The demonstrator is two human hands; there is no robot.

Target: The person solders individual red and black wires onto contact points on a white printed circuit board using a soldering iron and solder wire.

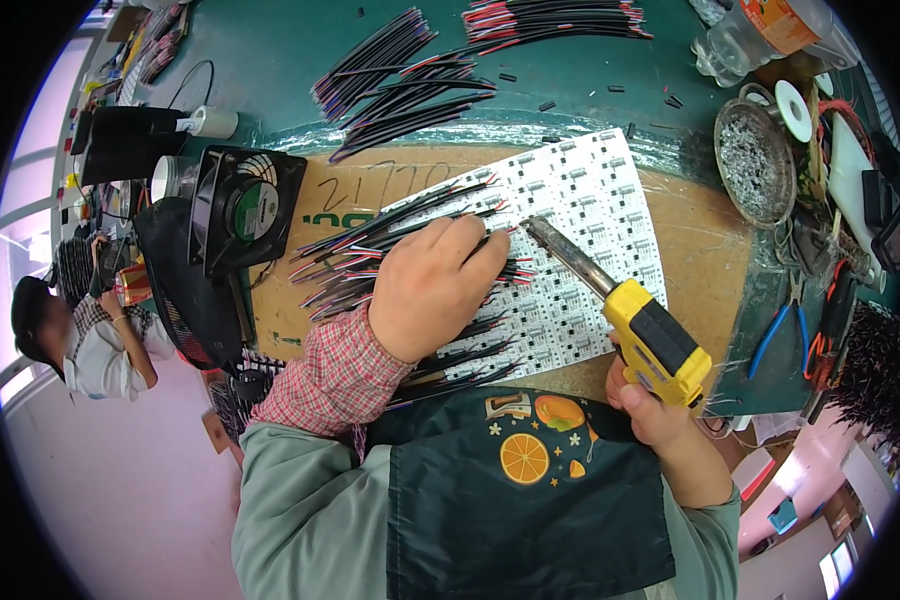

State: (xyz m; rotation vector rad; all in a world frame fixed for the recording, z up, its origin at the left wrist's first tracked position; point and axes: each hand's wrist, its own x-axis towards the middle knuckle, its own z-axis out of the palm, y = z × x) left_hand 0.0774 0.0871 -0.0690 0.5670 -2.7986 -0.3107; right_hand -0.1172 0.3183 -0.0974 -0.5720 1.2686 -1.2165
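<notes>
My right hand (652, 408) is closed around the grip of a yellow and black soldering gun (658, 340). The gun's metal tip points up and left, ending over a white circuit board panel (610, 215) near my left fingertips. My left hand (430, 285) lies over the panel with its fingers bent together, apparently pinching a thin black cable; the fingers partly hide its end. Several black cables (345, 250) with red and white wire ends lie across the panel's left side, running out from under my left hand. More cables (470, 372) lie below it.
Loose cable bundles (375, 65) lie on the green mat beyond the cardboard (705, 250). A black fan (250, 210) stands at left. At right are a metal dish of grey bits (755, 160), a plastic bottle (770, 40) and blue-handled pliers (780, 335). Another person (110, 335) sits at far left.
</notes>
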